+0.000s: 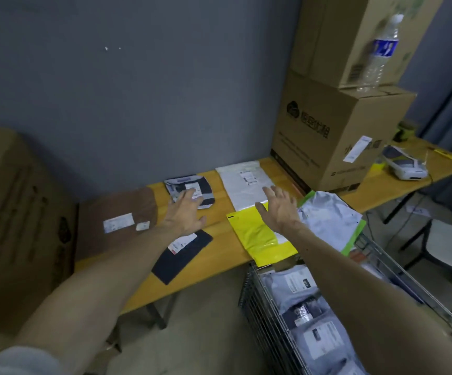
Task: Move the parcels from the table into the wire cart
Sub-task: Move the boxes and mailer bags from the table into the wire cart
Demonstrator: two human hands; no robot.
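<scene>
Brown parcel (116,220) with white labels, left of left hand (184,212). Dark navy parcel (184,255), white-and-red label, on that hand's near side. Black-grey-white patterned parcel (189,192) at its fingertips. White parcel (244,185) beyond right hand (281,207). Bright yellow parcel (260,236) under it. Pale grey parcel (327,215) with lime-green edge to its right. Table (219,209) yellow-orange. Wire cart (257,309) silver, with pale grey bags (295,285) inside.

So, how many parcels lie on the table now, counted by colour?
Brown parcel: 1
Dark parcels: 2
White parcel: 1
Yellow parcel: 1
Grey parcel, green-edged: 1
Total: 6
</scene>
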